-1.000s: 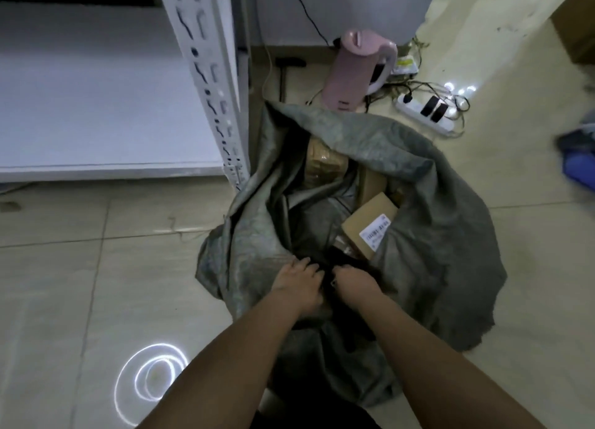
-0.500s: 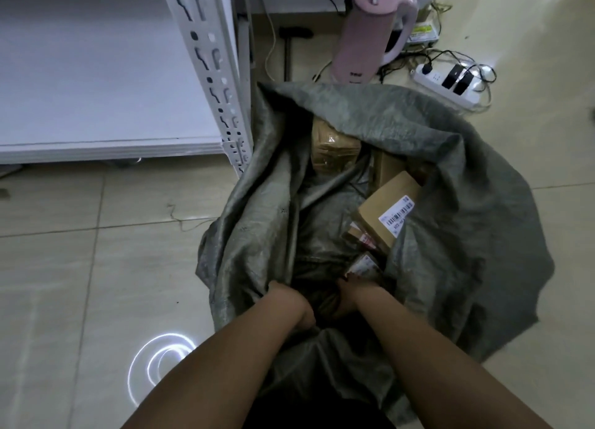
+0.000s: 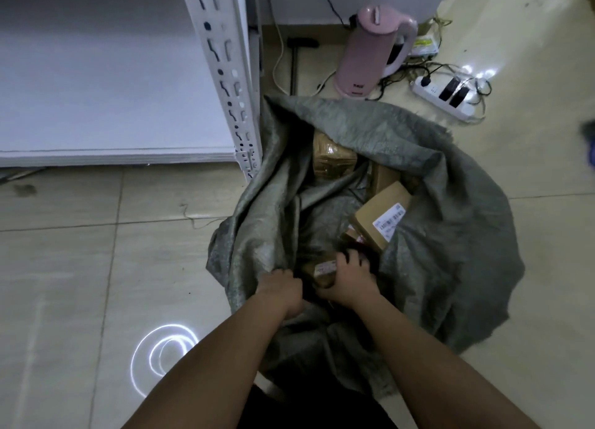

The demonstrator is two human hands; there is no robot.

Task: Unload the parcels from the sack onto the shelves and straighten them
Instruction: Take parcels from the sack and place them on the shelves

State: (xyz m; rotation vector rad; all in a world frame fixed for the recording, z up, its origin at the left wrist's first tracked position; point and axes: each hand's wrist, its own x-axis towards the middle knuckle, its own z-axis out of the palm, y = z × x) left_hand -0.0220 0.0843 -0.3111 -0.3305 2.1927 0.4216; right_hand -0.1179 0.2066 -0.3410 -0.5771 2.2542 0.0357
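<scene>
We find unloading barely begun: the shelf (image 3: 112, 106) carries no parcels. Our left hand (image 3: 281, 288) grips the sack (image 3: 450, 235) rim; our right hand (image 3: 349, 279) grasps a small parcel (image 3: 317, 272) inside. Other boxes (image 3: 381, 219) remain within

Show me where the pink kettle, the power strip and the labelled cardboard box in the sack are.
pink kettle (image 3: 367, 55), head view, on its body.
power strip (image 3: 431, 94), head view, white casing.
labelled cardboard box (image 3: 375, 211), head view, brown top face.
</scene>
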